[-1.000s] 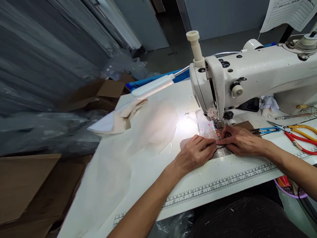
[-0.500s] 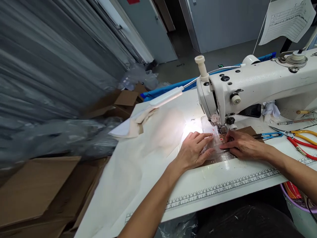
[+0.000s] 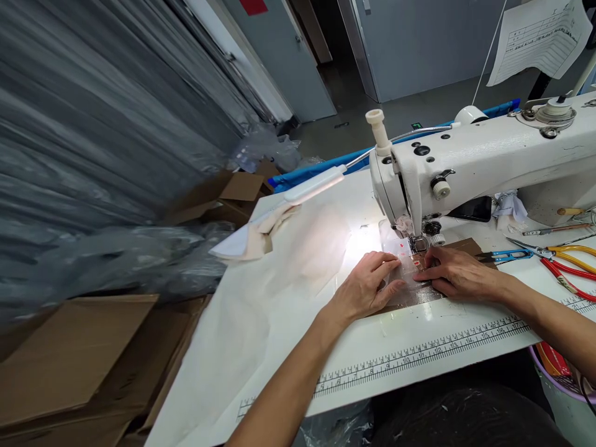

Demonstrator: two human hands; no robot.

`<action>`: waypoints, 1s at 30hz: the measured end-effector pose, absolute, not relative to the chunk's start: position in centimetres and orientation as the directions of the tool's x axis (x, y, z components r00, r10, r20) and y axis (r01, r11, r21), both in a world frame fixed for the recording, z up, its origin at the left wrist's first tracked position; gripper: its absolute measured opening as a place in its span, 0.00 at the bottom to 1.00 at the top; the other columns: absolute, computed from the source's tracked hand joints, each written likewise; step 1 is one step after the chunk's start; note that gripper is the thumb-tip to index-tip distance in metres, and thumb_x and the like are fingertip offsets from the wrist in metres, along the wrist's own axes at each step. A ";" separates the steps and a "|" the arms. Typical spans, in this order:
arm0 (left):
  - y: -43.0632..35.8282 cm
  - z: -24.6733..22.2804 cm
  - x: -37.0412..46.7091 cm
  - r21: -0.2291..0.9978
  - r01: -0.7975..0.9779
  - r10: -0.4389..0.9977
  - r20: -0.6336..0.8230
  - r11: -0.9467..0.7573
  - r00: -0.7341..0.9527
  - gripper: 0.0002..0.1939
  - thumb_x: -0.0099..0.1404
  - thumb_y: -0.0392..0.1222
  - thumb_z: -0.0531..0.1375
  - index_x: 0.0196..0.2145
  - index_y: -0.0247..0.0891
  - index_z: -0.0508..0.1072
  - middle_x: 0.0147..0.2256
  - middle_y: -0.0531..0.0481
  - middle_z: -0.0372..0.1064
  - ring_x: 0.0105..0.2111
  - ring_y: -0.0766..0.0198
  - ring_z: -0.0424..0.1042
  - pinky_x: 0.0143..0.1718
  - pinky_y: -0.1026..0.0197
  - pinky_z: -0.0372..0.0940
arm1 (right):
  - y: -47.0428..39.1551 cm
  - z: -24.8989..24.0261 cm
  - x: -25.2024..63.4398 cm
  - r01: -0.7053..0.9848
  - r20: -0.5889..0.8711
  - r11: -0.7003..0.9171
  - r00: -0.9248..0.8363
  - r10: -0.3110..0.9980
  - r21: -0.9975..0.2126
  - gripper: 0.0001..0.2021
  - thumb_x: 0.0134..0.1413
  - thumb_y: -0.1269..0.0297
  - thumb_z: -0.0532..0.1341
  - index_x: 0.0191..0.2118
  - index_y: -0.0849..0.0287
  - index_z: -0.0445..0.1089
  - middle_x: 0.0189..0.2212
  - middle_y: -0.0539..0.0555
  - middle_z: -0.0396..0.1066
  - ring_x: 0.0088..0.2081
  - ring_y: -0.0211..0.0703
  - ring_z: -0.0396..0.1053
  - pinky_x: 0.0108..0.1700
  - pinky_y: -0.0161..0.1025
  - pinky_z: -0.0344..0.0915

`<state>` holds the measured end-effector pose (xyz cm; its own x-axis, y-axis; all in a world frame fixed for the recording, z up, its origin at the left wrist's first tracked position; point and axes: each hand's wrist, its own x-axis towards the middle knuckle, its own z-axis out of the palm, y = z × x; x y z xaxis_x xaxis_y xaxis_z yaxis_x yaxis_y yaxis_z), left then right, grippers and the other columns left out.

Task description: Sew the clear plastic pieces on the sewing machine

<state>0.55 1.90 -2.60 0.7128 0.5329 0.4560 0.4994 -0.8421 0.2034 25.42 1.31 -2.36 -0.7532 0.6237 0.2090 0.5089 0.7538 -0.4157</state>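
Left hand (image 3: 367, 282), loosely spread, rests on thin translucent sheet (image 3: 406, 268), right of centre. Right hand (image 3: 460, 273) bunched, grip unclear. Forward slip could push fingertips into silver metal presser foot (image 3: 419, 244).

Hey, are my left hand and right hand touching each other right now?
Apart. The head view shows it: a narrow strip of sheer material is visible between the left hand's thumb tip and the right hand's nearest fingertip.

sewing machine (image 3: 484, 155): glossy paint | tabletop (image 3: 363, 338): smooth | box (image 3: 79, 347): matt cardboard | hanging sheet (image 3: 540, 43): paper
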 end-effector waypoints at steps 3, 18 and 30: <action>1.9 -2.6 0.6 0.192 0.498 0.524 0.473 -0.846 0.708 0.17 0.74 0.47 0.48 0.49 0.34 0.69 0.41 0.39 0.71 0.38 0.57 0.70 0.38 0.50 0.69 | 1.4 -2.4 25.5 0.503 0.215 0.754 -0.752 0.623 -0.423 0.17 0.61 0.72 0.55 0.49 0.54 0.77 0.42 0.59 0.68 0.43 0.47 0.66 0.46 0.45 0.67; 2.0 -3.3 1.0 0.051 0.543 0.495 0.491 -0.838 0.717 0.17 0.74 0.47 0.49 0.54 0.38 0.66 0.39 0.42 0.68 0.34 0.59 0.67 0.34 0.53 0.66 | 1.4 -2.3 25.4 0.518 0.175 0.729 -0.749 0.639 -0.448 0.17 0.60 0.73 0.55 0.49 0.55 0.77 0.43 0.60 0.68 0.44 0.48 0.65 0.48 0.45 0.65; 1.6 -3.3 1.4 -0.021 0.601 0.541 0.412 -0.799 0.733 0.17 0.74 0.47 0.49 0.53 0.36 0.68 0.50 0.39 0.71 0.40 0.53 0.68 0.37 0.50 0.65 | 1.3 -2.1 25.4 0.531 0.173 0.708 -0.730 0.661 -0.466 0.19 0.60 0.72 0.54 0.49 0.51 0.77 0.42 0.59 0.68 0.45 0.48 0.66 0.48 0.46 0.66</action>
